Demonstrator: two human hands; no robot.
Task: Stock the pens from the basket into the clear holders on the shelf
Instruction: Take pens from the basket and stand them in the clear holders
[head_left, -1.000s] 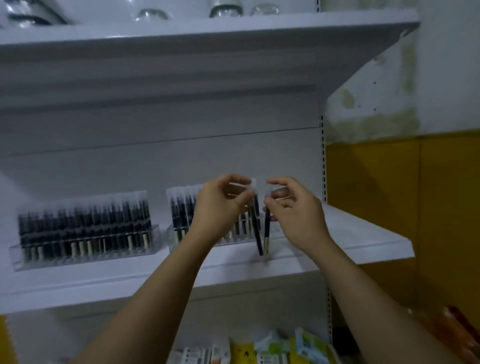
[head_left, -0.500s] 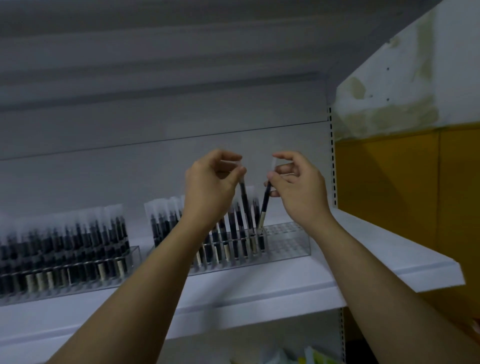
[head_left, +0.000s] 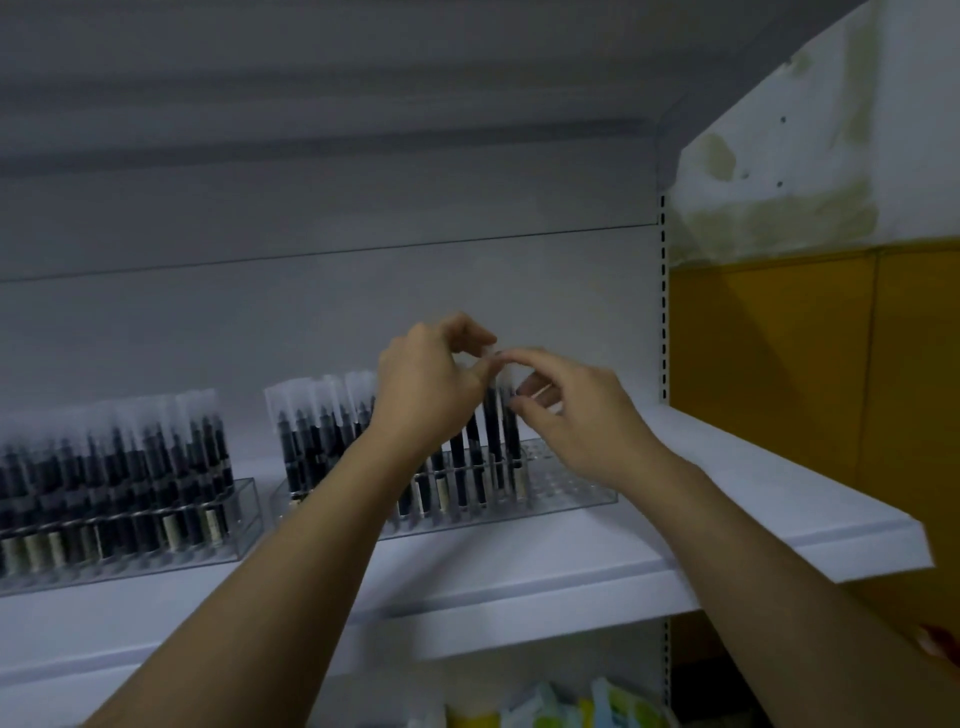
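Black pens (head_left: 492, 423), pale labels (head_left: 211, 524) unreadable

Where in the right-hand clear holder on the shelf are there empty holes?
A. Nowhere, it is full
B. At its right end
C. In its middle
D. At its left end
B: the clear holder shows bare holes at its right end, past the last pens, while the rest of it stands full.

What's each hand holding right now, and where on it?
Each pinches one pen by its clear cap end: left hand the left pen, right hand the right pen. Both lower ends sit in the clear holder.
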